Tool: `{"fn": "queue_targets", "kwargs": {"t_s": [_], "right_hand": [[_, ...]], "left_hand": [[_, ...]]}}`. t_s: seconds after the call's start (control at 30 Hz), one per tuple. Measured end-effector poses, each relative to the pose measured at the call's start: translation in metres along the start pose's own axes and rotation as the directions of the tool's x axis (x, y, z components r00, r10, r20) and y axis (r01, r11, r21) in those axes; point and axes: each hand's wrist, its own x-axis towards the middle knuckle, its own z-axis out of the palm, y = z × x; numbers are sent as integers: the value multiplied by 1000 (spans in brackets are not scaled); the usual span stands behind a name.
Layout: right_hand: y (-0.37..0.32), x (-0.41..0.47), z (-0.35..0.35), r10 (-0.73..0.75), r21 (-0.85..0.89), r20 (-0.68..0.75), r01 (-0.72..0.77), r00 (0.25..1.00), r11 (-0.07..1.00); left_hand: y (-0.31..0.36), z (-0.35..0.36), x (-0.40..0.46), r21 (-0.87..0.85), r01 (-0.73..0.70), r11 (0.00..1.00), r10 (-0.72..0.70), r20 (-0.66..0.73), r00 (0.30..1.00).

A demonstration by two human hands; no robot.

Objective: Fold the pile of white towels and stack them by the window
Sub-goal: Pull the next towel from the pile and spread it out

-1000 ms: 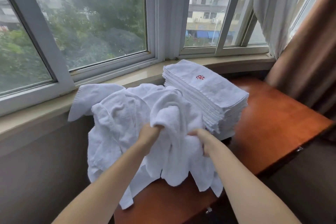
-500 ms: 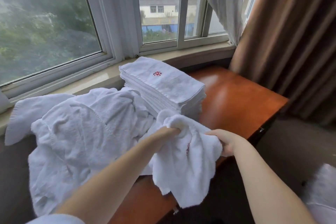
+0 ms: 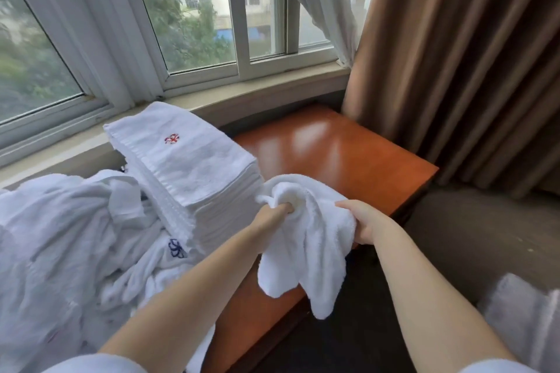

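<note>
Head view, only cam.

L hand point(image 3: 272, 215): fingers curled into a bunched upper fold of a loose white towel point(image 3: 306, 239), gripping it. R hand point(image 3: 365, 222): fingers wrapped round the towel's right edge, thumb on top, also gripping. Hands near each other, towel slung between them. It hangs crumpled, lower corners drooping past the front edge of the tabletop point(image 3: 333, 148); can't tell if any part of it rests on the wood.

Stack of folded towels point(image 3: 188, 160): tall, square-edged, on the tabletop's left part, just beside the window sill point(image 3: 257, 91). Top towel has a small red embroidered mark point(image 3: 172, 139). Held towel sits just right of the stack's front corner; touching or not, can't tell.

Pile of unfolded towels point(image 3: 66, 236): rumpled white heap left of and in front of the stack, pressed against its base, spilling toward the frame's lower left. One shows a blue embroidered mark point(image 3: 176, 248) near the stack's foot.

Tabletop: glossy reddish-brown wood, bare on right half w/ window glare.

Bkgd: white-framed window point(image 3: 242, 24), trees and bldgs outside, blurry. Sheer white curtain point(image 3: 321, 0) at the window's right, brown drape point(image 3: 454, 54) beside it reaching down behind the tabletop's right end. Lower right corner: something pale, blurred point(image 3: 527, 318), can't ID. Both forearms bare, white sleeve edges at the bottom of the frame.
</note>
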Motion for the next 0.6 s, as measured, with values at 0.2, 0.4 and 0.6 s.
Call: {"fn": "queue_targets", "kwargs": {"t_s": [0.2,0.4,0.6], "right_hand": [[-40,35,-32,-66,84,-13,67,998,994],[-55,66,-40,-122,136,35,116,992,984],[-68,92,-65,-120,128,25,116,992,985]], "left_hand": [[26,41,40,-51,16,999,-22,-129,991],[41,46,80,-102,-54,993,45,-81,996],[50,63,121,-172,15,985,-15,3,1000]]}}
